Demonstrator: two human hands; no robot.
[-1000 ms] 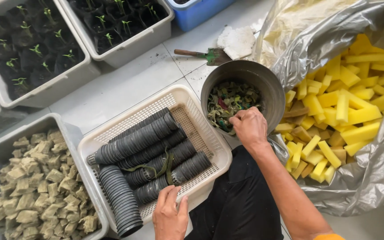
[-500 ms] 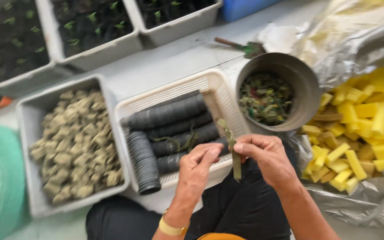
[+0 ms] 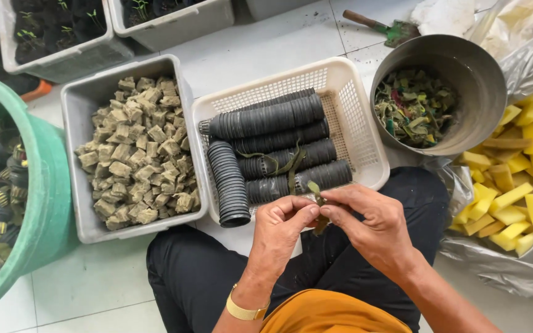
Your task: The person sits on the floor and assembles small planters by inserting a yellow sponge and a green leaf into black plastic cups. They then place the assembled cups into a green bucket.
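— So, what did the hands hold?
— The left hand [image 3: 284, 225] and right hand [image 3: 371, 225] pinched a small green plant cutting [image 3: 316, 192] between closed fingertips, just over the near rim of the white plastic basket [image 3: 353, 111] of stacked black net pots [image 3: 266, 120].

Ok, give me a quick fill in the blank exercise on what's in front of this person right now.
1. Both hands pinch a small green ____.
2. The white basket holds stacked ____ net pots.
3. The grey tray holds brownish ____.
4. The yellow strips lie on the person's ____ side.

Missing: cutting; black; cubes; right
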